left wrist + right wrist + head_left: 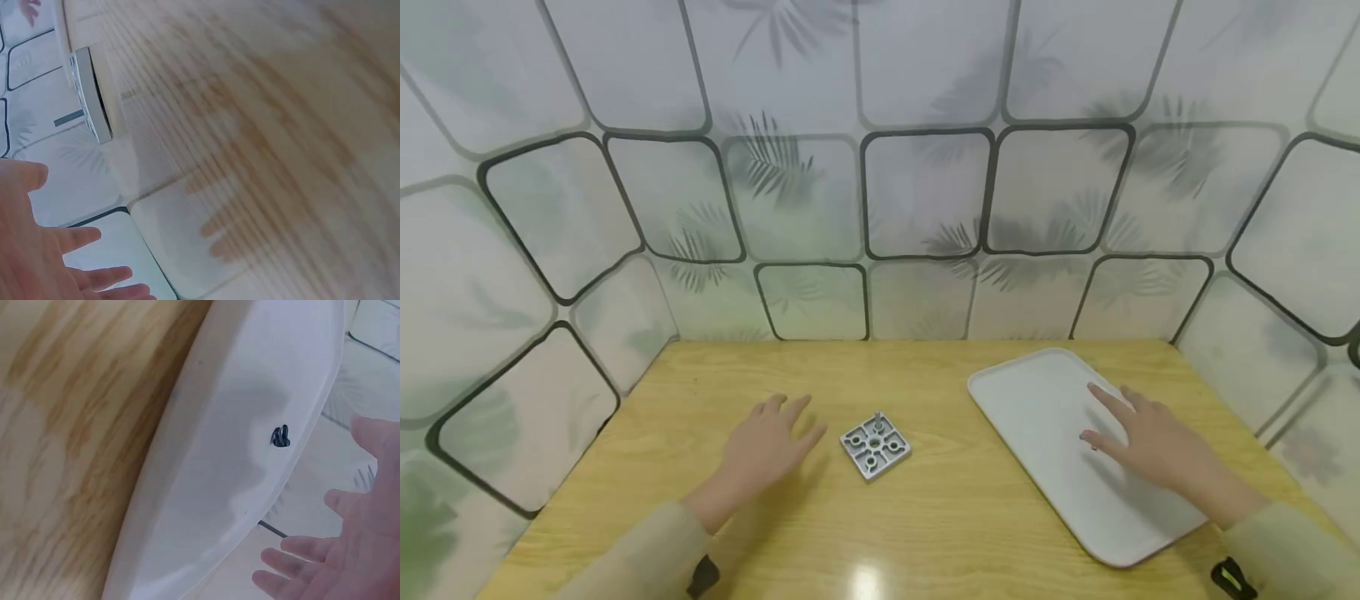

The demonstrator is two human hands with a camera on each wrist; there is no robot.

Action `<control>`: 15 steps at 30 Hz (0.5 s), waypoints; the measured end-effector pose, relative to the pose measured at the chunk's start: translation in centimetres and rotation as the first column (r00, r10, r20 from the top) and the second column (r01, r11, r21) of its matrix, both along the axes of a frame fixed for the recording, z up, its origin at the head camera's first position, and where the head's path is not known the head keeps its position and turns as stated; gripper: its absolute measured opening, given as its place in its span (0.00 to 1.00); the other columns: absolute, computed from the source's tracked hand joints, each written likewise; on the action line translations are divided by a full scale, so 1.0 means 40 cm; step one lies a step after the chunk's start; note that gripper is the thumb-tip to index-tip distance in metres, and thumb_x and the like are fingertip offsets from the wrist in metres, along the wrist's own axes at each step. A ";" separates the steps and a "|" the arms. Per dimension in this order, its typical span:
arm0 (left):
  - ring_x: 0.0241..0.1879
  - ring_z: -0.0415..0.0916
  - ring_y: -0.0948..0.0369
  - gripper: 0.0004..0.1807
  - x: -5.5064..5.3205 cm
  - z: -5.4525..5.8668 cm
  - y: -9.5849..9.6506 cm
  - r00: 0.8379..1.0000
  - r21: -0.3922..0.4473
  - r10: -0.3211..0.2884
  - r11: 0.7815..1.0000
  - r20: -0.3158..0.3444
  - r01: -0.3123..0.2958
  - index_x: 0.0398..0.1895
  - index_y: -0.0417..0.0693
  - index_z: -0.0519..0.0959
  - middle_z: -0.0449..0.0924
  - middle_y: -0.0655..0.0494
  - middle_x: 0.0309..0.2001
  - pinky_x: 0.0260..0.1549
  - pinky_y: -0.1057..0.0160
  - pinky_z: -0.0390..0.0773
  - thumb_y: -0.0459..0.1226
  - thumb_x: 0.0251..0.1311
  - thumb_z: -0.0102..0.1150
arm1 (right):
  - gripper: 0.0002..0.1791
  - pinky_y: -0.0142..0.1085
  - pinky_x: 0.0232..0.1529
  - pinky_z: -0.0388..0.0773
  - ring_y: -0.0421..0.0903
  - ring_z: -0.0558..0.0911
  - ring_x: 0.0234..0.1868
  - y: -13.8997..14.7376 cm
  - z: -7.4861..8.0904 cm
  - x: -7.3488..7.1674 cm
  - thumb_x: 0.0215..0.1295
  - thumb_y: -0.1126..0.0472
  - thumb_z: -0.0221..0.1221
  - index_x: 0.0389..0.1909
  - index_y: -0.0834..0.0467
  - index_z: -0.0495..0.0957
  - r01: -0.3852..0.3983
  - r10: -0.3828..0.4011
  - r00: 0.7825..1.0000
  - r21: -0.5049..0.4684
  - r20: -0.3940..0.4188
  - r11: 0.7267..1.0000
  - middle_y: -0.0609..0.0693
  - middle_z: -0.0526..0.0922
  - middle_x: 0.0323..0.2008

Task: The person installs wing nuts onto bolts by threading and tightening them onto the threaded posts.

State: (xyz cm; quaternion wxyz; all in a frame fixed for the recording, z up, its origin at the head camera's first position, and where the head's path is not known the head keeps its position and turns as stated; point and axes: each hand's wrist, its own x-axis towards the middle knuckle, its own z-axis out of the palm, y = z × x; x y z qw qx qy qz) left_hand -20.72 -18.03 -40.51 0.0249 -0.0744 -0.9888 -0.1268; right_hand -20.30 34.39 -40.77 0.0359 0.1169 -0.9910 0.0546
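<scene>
A square grey metal plate (854, 452) with round bosses lies on the wooden table, a small post upright at its far corner. Seen edge-on in the left wrist view, the plate (95, 97) has its post (69, 119) sticking out. To the left of it my left hand (765, 450) hovers with fingers spread, holding nothing. My right hand (1157, 446) is over the white tray (1037, 417), fingers extended and free of any object. On the tray lie a few small dark screws (281, 436), partly hidden by the thumb in the head view.
The wooden table (925, 533) reaches back to a patterned curtain (917, 192) that encloses it at the back and both sides. The tray's raised rim stands right of the plate, with bare table between them.
</scene>
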 end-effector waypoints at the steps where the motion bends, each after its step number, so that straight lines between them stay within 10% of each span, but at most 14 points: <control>1: 0.69 0.71 0.31 0.37 -0.005 -0.001 0.002 1.000 0.016 0.007 1.000 0.001 -0.007 0.78 0.48 0.70 0.69 0.30 0.73 0.57 0.32 0.80 0.60 0.76 0.52 | 0.45 0.74 0.49 0.77 0.87 0.73 0.61 0.001 0.004 -0.004 0.75 0.35 0.58 0.80 0.63 0.62 -0.001 0.001 1.000 -0.006 0.000 1.000 0.84 0.66 0.69; 15: 0.65 0.77 0.35 0.31 -0.038 0.009 0.027 0.999 0.198 -0.011 0.980 0.049 0.002 0.70 0.37 0.76 0.78 0.31 0.67 0.66 0.36 0.75 0.52 0.78 0.52 | 0.43 0.76 0.63 0.67 0.85 0.68 0.66 0.042 0.013 -0.045 0.83 0.39 0.47 0.78 0.73 0.59 0.072 -0.065 0.993 -0.070 0.099 0.995 0.85 0.66 0.68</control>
